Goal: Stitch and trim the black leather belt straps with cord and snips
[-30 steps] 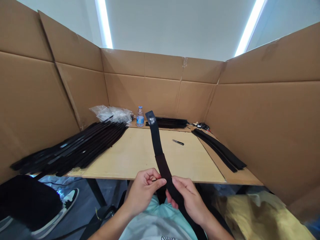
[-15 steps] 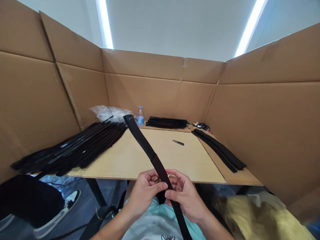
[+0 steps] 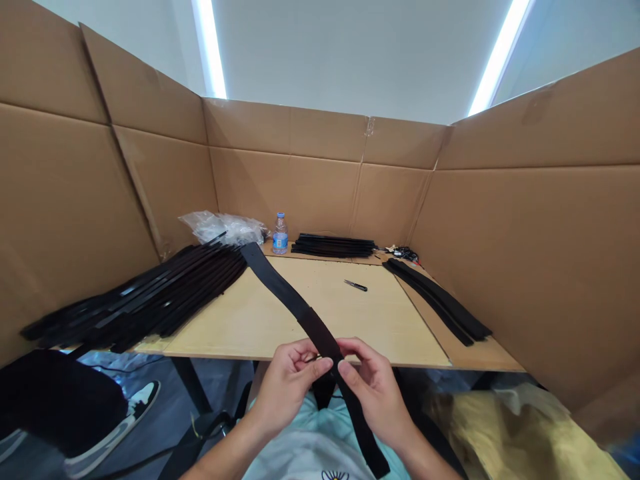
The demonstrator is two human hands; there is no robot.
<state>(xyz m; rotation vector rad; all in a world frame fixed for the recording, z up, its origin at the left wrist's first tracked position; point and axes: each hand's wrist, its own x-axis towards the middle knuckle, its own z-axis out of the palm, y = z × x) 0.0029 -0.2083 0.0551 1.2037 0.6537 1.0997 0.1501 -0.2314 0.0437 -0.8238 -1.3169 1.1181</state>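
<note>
Both my hands hold a long black leather strap [image 3: 285, 297] just above the front edge of the table. My left hand [image 3: 287, 393] pinches it from one side and my right hand [image 3: 373, 400] from the other, close to a dark brown sleeve section [image 3: 317, 332] on the strap. Its upper end lies across the pale wooden board [image 3: 345, 327], reaching the board's back left corner. The lower end hangs down past my hands in front of my light green shirt [image 3: 320, 447].
Black strap piles lie at left [image 3: 150, 297], back [image 3: 333, 245] and right [image 3: 435, 300]. A small knife [image 3: 355, 285] rests on the board. Behind stand a water bottle [image 3: 281, 235] and a plastic bag [image 3: 223, 228]. Cardboard walls [image 3: 525, 267] surround the table. A sneaker [image 3: 137, 400] shows lower left.
The strap's upper end has swung from nearly upright over to the left and dropped down onto the board. My hands have come closer together around the brown section.
</note>
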